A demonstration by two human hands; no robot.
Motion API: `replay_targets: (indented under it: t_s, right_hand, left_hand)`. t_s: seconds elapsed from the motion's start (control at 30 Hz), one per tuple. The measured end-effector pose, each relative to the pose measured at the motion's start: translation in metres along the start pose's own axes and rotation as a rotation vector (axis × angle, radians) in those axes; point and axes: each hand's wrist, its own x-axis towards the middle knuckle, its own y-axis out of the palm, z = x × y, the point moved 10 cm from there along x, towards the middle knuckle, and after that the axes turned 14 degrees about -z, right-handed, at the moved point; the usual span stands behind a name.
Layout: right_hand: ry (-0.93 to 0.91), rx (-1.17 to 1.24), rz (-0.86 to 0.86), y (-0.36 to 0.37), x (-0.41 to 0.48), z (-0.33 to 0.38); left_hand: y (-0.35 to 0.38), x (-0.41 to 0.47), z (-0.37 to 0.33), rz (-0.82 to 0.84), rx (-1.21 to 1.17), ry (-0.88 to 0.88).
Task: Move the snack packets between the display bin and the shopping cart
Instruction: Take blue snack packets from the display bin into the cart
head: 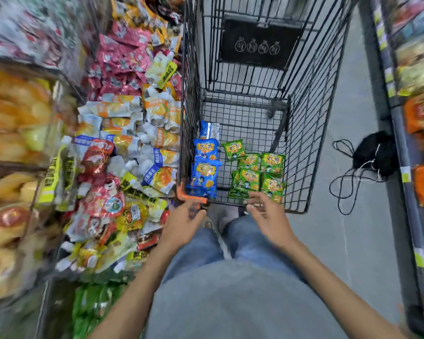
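Between store shelves [387, 77], shopping cart [304, 118], grey floor [340, 241]

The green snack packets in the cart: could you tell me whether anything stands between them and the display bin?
Yes: the cart's left wire wall rises between the green snack packets and the display bin, with blue packets lying beside it. The top is open.

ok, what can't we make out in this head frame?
All in the head view:
- Left shelves: motion blur, products unreadable.
- Green packets: they overlap, and the right hand covers the near ones, so no count.
- Left hand: blur hides whether its fingertips touch the cart corner.
- Right shelf: cut off by the frame edge.
- Black object on the floor: too dark to identify.
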Motion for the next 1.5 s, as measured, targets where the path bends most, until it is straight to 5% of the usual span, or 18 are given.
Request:
replay_targets:
  t_s: [0.17, 0.47, 0.6, 0.77, 0.93, 1.23, 1.5]
  right_hand:
    - [0.004, -0.048, 0.168, -0.004, -0.02, -0.02]
    - [-0.089, -0.178, 0.438, -0.013, -0.046, -0.049]
    - [-0.323, -0.349, 0.7, 0.035, -0.091, -0.03]
    - [-0.6, -0.416, 1.066, 0.105, -0.205, 0.009]
    - [-0.782, -0.437, 1.281, 0.151, -0.325, 0.031]
    - [-0.74, -0.465, 1.276, 0.232, -0.48, 0.008]
    - [-0.184, -0.72, 1.003, 0.328, -0.506, -0.048]
  left_hand:
    - [0.004, -0.049, 0.051, -0.039, 0.003, -0.222]
    - [0.025, -0.16, 0.069, -0.444, -0.431, -0.616]
    - [0.04, -0.243, 0.088, -0.582, -0.52, -0.726]
    - [0.069, -0.394, 0.138, -0.995, -0.713, -1.042]
    - [0.12, -0.504, 0.175, -1.21, -0.9, -1.221]
    - [0.083, -0.608, 0.264, -1.403, -0.988, -1.202]
    - [0.051, -0.616, 0.331, -1.287, -0.936, -1.18]
